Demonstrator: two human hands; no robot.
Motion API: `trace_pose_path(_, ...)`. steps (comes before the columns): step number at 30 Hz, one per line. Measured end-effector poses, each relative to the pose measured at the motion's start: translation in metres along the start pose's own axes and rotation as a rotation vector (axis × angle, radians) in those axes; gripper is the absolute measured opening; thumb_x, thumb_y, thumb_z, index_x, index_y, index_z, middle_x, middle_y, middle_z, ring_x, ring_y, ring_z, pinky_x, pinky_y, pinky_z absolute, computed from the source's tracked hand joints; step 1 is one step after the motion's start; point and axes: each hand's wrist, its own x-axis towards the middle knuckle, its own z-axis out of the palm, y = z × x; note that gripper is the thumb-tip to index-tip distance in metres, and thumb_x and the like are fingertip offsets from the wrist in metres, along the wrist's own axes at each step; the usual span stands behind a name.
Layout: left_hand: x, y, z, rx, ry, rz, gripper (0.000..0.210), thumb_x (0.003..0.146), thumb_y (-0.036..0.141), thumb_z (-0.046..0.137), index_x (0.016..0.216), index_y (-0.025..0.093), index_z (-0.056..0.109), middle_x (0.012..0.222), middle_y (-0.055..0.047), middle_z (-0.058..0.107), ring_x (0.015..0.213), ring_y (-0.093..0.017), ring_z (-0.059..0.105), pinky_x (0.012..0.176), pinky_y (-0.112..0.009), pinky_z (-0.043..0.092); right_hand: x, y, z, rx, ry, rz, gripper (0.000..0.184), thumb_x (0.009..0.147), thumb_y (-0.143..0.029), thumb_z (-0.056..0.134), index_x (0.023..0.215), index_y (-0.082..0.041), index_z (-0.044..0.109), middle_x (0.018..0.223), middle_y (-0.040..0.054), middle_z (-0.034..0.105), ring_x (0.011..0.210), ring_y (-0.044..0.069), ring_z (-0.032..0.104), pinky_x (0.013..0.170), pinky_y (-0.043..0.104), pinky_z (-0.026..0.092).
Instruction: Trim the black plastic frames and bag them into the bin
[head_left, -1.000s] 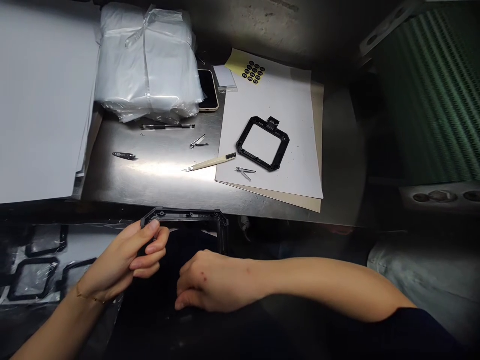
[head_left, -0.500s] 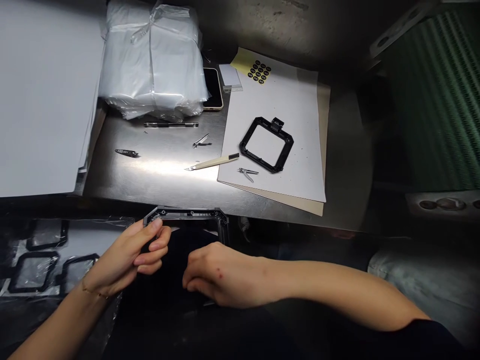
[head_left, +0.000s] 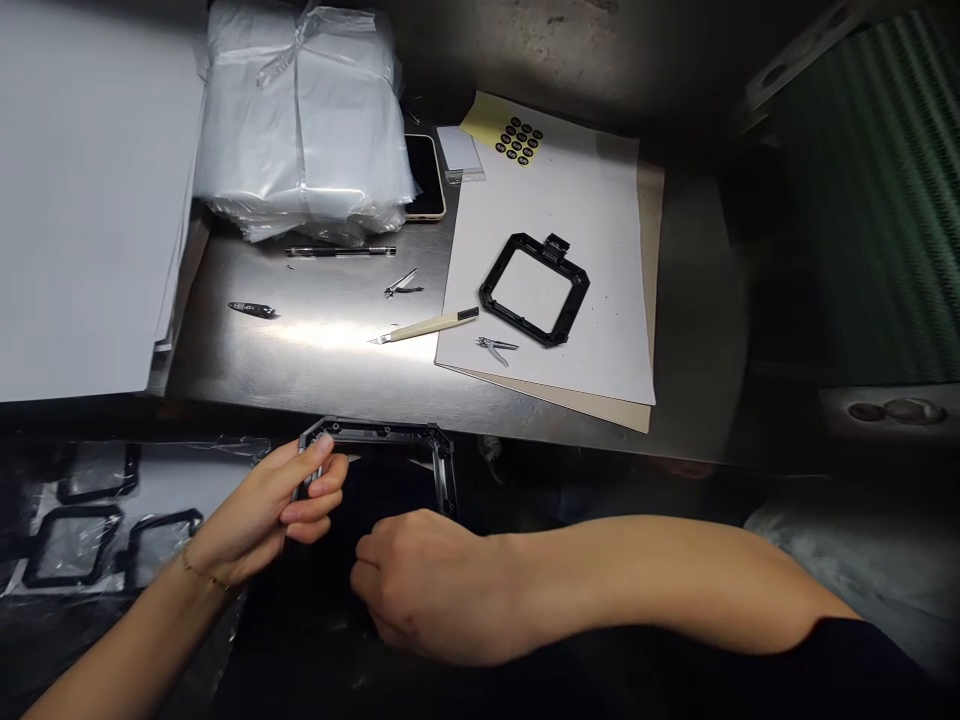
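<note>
My left hand (head_left: 281, 500) grips a black plastic frame (head_left: 386, 432) by its left side, thumb on top and fingers curled beneath. The frame is held in front of the table's near edge, and its lower part is hidden. Close to the frame's right side, my right hand (head_left: 431, 580) is closed with its back towards me; what its fingers hold, if anything, is out of sight. A second black frame (head_left: 574, 305), with a small tab at its top, lies on white paper (head_left: 600, 220) on the table.
On the metal table (head_left: 337, 370) lie a craft knife (head_left: 427, 326), small nippers (head_left: 496, 348), nail clippers (head_left: 405, 284), a pen (head_left: 341, 251) and a phone (head_left: 426, 180). Behind are tied plastic bags (head_left: 300, 120) and a sticker sheet (head_left: 487, 120). Bagged frames (head_left: 75, 545) lie lower left.
My right hand has turned and moved down and slightly left. The held frame has shifted a little right and down with my left hand, showing more of its right side.
</note>
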Motion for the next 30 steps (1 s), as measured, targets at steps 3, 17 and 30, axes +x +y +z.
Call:
trace_pose_path(3, 0.000, -0.001, 0.000, -0.007, 0.008, 0.014, 0.034, 0.079, 0.032, 0.046, 0.052, 0.013, 0.041, 0.051, 0.007, 0.035, 0.036, 0.000, 0.011, 0.032, -0.013, 0.014, 0.004, 0.003, -0.007, 0.054, 0.132, 0.001, 0.012, 0.074, -0.016, 0.050, 0.064, -0.013, 0.054, 0.063, 0.0017, 0.054, 0.057, 0.011, 0.044, 0.053, 0.021, 0.038)
trace_pose_path(17, -0.015, -0.026, 0.007, 0.009, -0.014, -0.003, 0.010, 0.081, 0.025, 0.042, 0.092, 0.025, 0.043, 0.058, 0.007, 0.045, 0.040, -0.005, 0.038, 0.050, -0.029, 0.042, -0.058, 0.101, -0.043, -0.177, 0.762, 0.638, 0.023, 0.083, -0.011, 0.034, 0.100, -0.011, 0.049, 0.088, 0.0095, 0.056, 0.079, 0.016, 0.051, 0.068, 0.029, 0.043)
trace_pose_path(30, 0.060, -0.001, -0.050, -0.055, 0.104, 0.158, 0.020, 0.076, 0.034, 0.051, 0.071, 0.014, 0.051, 0.048, 0.010, 0.030, 0.033, 0.000, 0.012, 0.032, -0.015, 0.012, 0.005, 0.178, -0.046, -0.416, 0.369, 0.604, 0.019, 0.081, -0.012, 0.039, 0.090, -0.010, 0.055, 0.088, 0.0121, 0.055, 0.080, 0.021, 0.047, 0.065, 0.031, 0.037)
